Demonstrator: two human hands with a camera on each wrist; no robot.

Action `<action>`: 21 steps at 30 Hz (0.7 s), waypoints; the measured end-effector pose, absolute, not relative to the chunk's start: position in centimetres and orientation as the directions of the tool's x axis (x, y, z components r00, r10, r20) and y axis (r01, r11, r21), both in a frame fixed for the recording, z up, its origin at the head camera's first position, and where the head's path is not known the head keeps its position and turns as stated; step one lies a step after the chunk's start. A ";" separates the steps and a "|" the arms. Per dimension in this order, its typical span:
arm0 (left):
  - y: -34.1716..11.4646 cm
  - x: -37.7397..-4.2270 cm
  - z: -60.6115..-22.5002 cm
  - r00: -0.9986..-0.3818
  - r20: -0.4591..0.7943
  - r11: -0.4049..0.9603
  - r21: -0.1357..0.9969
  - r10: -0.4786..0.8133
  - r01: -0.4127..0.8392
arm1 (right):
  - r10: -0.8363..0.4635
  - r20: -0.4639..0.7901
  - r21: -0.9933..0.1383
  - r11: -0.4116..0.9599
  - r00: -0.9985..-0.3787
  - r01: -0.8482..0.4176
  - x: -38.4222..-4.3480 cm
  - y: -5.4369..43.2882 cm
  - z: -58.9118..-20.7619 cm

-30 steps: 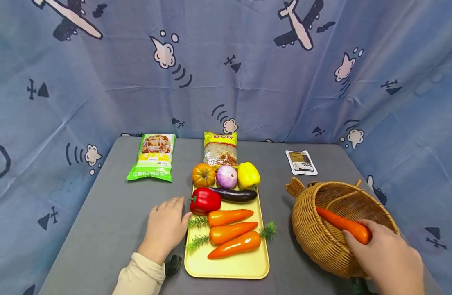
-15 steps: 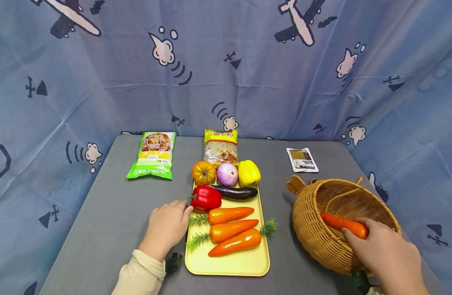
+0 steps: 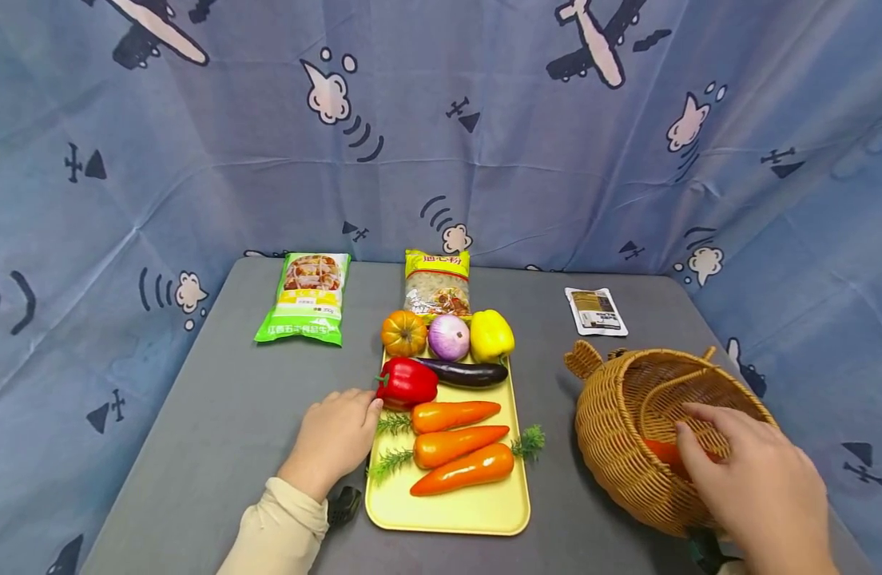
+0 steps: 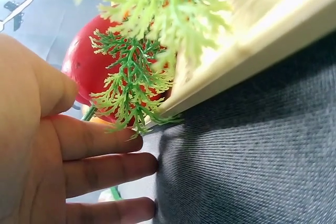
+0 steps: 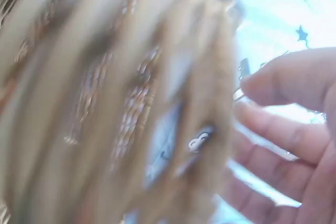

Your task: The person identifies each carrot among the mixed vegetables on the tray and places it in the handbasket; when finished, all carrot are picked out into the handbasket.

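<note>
My right hand (image 3: 764, 483) is over the opening of a round wicker basket (image 3: 609, 435), its fingers relaxed and apart. Below it a carrot (image 3: 662, 454) lies inside the basket, partly hidden by the hand. The right wrist view shows the fingers (image 5: 283, 129) with nothing between them, beside the blurred weave. My left hand (image 3: 335, 438) rests on the table at the left edge of a yellow tray (image 3: 448, 519), fingers extended, close to a red bell pepper (image 3: 410, 383). Carrot greens (image 4: 131, 72) overlap the fingertips in the left wrist view.
On the tray are several carrots (image 3: 461, 442), an eggplant (image 3: 470, 373), an onion (image 3: 449, 339), a yellow bell pepper (image 3: 491, 335) and an orange pumpkin-like vegetable (image 3: 403, 334). Behind stand a green food bag (image 3: 307, 299), a pasta bag (image 3: 437, 283) and a small white pouch (image 3: 596, 312).
My right hand has let go of the carrot, which has gone lower into the basket, and its fingers have opened. The left hand has stayed by the tray. The head view has shifted slightly.
</note>
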State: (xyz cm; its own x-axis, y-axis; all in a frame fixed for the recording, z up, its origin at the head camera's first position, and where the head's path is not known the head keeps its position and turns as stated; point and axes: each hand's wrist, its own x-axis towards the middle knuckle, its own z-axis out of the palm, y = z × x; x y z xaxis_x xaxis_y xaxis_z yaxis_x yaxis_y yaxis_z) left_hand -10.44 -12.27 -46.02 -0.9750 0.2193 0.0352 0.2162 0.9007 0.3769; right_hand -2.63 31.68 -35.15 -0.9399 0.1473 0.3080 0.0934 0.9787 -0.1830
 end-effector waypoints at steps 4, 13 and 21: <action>-12.3 -10.4 -46.0 -0.975 0.025 0.901 0.377 0.223 0.216 | 0.031 0.492 -0.218 0.972 -0.870 -0.088 -2.3 29.5 -34.8; -12.4 -10.3 -45.8 -0.974 0.026 0.900 0.376 0.227 0.220 | -0.240 0.591 -0.157 0.902 -0.770 -0.401 -3.0 24.5 -35.6; -12.3 -10.2 -45.8 -0.970 0.020 0.892 0.389 0.241 0.229 | -0.428 0.536 -0.125 0.812 -0.727 -0.570 -3.8 19.8 -38.3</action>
